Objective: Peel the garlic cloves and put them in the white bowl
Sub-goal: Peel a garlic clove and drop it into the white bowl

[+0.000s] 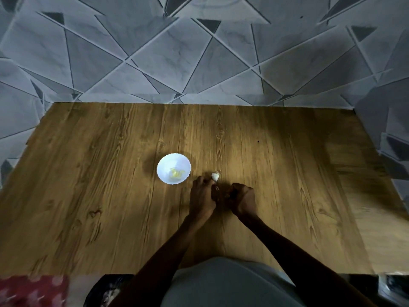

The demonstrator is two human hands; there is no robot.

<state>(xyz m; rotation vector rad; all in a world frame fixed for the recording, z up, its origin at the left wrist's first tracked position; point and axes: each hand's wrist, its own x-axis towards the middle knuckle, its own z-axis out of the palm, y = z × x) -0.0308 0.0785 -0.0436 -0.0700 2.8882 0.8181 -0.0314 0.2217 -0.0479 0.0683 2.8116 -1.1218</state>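
One garlic clove [215,176] apparently touching left fingers [200,180].

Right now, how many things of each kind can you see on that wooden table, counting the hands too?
white bowl: 1
garlic piece lying outside the bowl: 1
hands: 2 (left hand, right hand)
Total: 4
The yellowish peeled cloves inside the bowl are too blurred to count, so they are left out.
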